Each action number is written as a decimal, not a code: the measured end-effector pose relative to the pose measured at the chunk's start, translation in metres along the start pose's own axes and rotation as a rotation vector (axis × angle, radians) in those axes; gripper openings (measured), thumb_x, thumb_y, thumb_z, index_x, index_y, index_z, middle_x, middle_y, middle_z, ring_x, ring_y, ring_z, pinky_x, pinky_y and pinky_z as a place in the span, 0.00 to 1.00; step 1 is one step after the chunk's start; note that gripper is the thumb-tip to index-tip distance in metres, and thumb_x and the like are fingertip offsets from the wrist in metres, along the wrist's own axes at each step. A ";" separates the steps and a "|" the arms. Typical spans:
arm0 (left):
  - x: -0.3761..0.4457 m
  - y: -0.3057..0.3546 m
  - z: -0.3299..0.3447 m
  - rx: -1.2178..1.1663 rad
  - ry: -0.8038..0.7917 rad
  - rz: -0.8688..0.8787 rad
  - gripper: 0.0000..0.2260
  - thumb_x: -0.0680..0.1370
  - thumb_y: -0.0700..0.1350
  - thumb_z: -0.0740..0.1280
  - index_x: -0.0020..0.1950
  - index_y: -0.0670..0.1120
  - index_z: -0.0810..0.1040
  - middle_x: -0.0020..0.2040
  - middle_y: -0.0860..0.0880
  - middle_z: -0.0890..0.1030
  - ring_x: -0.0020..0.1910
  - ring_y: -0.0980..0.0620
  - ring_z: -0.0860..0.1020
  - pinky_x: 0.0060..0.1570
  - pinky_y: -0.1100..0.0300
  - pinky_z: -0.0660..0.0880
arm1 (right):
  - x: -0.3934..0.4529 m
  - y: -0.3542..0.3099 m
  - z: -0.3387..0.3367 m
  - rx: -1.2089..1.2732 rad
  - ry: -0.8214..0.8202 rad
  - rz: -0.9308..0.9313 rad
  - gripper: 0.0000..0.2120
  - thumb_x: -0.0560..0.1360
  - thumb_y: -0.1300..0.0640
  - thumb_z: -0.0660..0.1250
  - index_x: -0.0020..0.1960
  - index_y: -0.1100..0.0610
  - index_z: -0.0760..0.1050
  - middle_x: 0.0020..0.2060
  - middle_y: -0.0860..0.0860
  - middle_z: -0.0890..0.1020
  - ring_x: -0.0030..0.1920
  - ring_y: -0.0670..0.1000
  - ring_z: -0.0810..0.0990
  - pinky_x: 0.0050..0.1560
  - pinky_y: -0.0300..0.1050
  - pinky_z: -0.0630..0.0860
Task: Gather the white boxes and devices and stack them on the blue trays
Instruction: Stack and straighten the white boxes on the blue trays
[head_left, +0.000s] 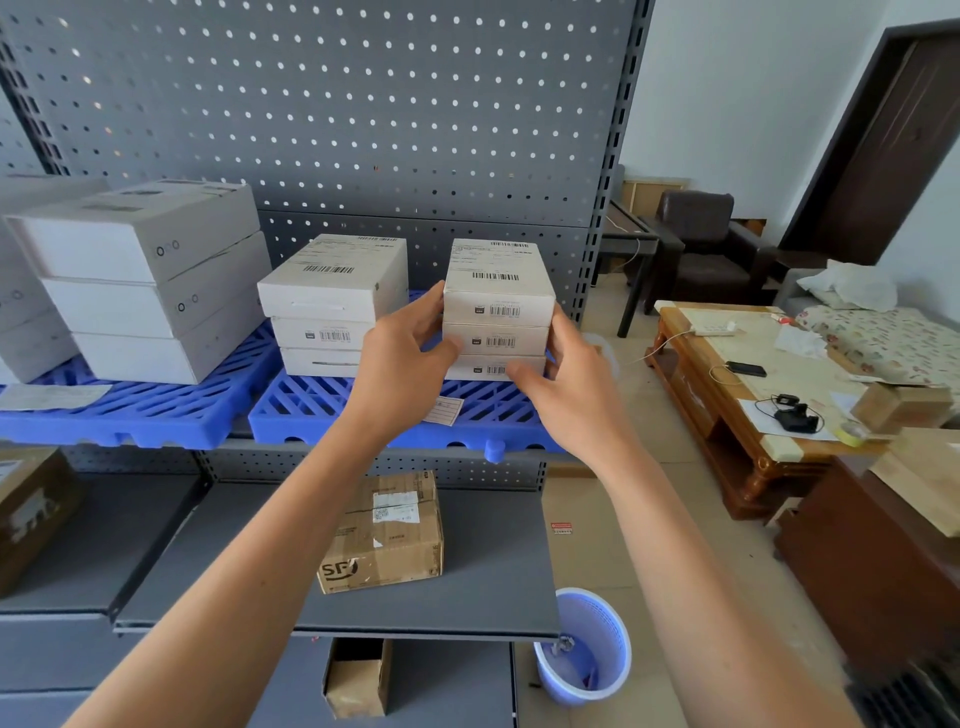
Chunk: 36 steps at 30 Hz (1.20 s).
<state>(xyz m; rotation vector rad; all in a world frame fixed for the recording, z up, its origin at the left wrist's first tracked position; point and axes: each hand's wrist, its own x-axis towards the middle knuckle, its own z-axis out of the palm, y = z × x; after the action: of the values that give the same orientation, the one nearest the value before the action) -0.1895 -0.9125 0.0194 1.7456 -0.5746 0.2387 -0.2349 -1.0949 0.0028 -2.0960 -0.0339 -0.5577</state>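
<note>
Both hands are at a stack of 3 small white barcode-labelled boxes (498, 312) in the centre of the frame, standing on the right-hand blue slatted tray (332, 400) on the grey pegboard shelving (363, 130). The left hand (402, 353) cups the stack's left side, thumb and fingers curled against the upper 2 boxes; the right hand (566, 371) wraps the right side, its fingers hooked along the front of the bottom box. Whether the stack's weight rests fully on the tray or partly in the hands cannot be told. Just left of it on the same tray sits a second stack of 3 like boxes (332, 306), close but apart, and at the left of the frame larger white boxes (150, 280) are piled on a neighbouring blue tray (130, 410). The step in hand looks like setting down or squaring up this stack. Next, probably, comes nudging the 3 boxes flush with each other and in line with their neighbours, then letting go evenly so none slides. A brown SF carton (384, 532) lies on the lower shelf.
</note>
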 end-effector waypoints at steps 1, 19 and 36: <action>0.000 -0.001 0.001 -0.005 -0.005 0.003 0.28 0.80 0.30 0.63 0.68 0.62 0.73 0.62 0.62 0.81 0.66 0.63 0.76 0.66 0.59 0.76 | 0.000 -0.001 0.001 0.000 -0.001 0.003 0.32 0.77 0.61 0.70 0.76 0.43 0.63 0.58 0.38 0.81 0.57 0.39 0.80 0.57 0.43 0.80; -0.005 0.005 0.005 0.014 -0.050 0.014 0.32 0.75 0.27 0.60 0.71 0.56 0.74 0.62 0.60 0.82 0.65 0.59 0.78 0.62 0.59 0.78 | -0.002 0.000 0.003 -0.061 -0.017 0.013 0.37 0.77 0.60 0.71 0.80 0.47 0.57 0.62 0.43 0.79 0.60 0.43 0.79 0.60 0.45 0.80; -0.012 0.011 0.005 0.023 -0.061 -0.002 0.27 0.78 0.34 0.63 0.75 0.54 0.72 0.63 0.62 0.81 0.66 0.63 0.77 0.62 0.60 0.76 | -0.002 -0.002 0.004 -0.044 -0.007 0.050 0.36 0.78 0.60 0.69 0.80 0.46 0.55 0.63 0.43 0.80 0.62 0.44 0.78 0.62 0.49 0.79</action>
<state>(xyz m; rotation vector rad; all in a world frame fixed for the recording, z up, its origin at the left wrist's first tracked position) -0.2057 -0.9164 0.0224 1.7808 -0.6159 0.1921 -0.2358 -1.0905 0.0013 -2.1361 0.0268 -0.5251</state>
